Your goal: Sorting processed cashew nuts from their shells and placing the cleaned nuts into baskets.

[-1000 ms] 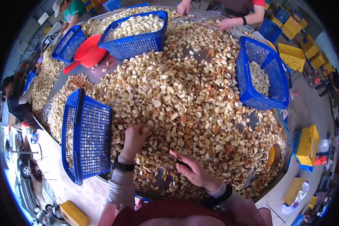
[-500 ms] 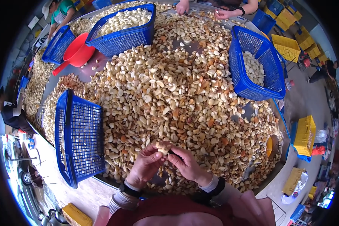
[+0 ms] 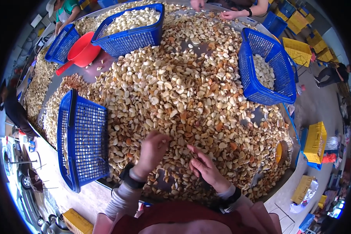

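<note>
Cream to brown nut-like pieces [image 3: 171,93] lie heaped over a metal table, and both of my hands are over the near part of the heap. My left hand [image 3: 152,153] is closed, with curled, slightly blurred fingers pointing into the pieces; whatever they hold is too small to make out. To its right, my right hand [image 3: 206,167] has its thumb and fingers drawn together and the index finger reaching forward. A dark shape shows under that palm, too hidden to name. A blue plastic basket [image 3: 90,138] stands tilted left of my left hand.
Blue baskets with paler pieces stand at the far left [image 3: 134,41] and right [image 3: 267,80]. A red scoop [image 3: 83,50] lies beside another blue basket [image 3: 64,43]. A person's hand [image 3: 230,15] works at the far edge. Yellow crates [image 3: 315,142] stand on the floor at right.
My hands were together over a pale piece; now they are apart. The left has moved forward, the right to the right. The pale piece is no longer visible between them.
</note>
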Tool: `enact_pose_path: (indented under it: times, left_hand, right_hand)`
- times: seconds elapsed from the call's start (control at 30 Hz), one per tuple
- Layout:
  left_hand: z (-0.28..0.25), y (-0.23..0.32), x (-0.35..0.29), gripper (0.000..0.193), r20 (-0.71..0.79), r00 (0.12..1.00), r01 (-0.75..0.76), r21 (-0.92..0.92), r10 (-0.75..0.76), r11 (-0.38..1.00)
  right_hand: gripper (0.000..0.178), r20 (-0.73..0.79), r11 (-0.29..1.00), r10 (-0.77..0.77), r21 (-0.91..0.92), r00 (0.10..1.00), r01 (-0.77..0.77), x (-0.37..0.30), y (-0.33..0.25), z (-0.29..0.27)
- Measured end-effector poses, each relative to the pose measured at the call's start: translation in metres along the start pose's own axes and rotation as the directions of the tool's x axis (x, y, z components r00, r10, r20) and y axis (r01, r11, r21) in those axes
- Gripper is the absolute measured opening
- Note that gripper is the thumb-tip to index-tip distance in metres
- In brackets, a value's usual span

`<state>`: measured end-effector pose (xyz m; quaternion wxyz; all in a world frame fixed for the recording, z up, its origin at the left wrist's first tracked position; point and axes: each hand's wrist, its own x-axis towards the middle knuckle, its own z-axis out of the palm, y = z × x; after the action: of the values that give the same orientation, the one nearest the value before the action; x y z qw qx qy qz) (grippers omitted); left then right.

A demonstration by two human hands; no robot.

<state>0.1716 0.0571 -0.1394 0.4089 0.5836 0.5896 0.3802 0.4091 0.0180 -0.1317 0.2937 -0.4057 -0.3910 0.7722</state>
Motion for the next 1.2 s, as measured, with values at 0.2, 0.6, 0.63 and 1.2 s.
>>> enact_pose_path:
  times: [0.2,0.6,0.63,1.2]
  left_hand:
    - [0.054,0.01,-0.003,0.031,0.124,0.961,-0.273,0.593,0.249,0.757]
    - [0.067,0.011,-0.008,0.018,0.127,0.982,-0.169,0.29,0.137,0.942]
    - [0.065,0.013,-0.01,0.019,0.14,0.99,-0.035,0.032,0.031,0.999]
    - [0.044,0.039,-0.035,0.026,0.445,0.872,0.485,-0.844,-0.206,0.228]
  right_hand:
    - [0.052,-0.028,0.991,-0.075,-0.115,0.997,0.072,0.0,-0.002,-0.003]
    - [0.051,-0.139,0.987,-0.086,-0.149,0.986,0.065,-0.013,0.01,-0.023]
    - [0.051,-0.145,0.987,-0.088,-0.149,0.986,0.066,-0.009,0.008,-0.024]
    - [0.041,0.042,0.764,0.129,0.633,0.991,-0.126,-0.01,-0.011,0.01]
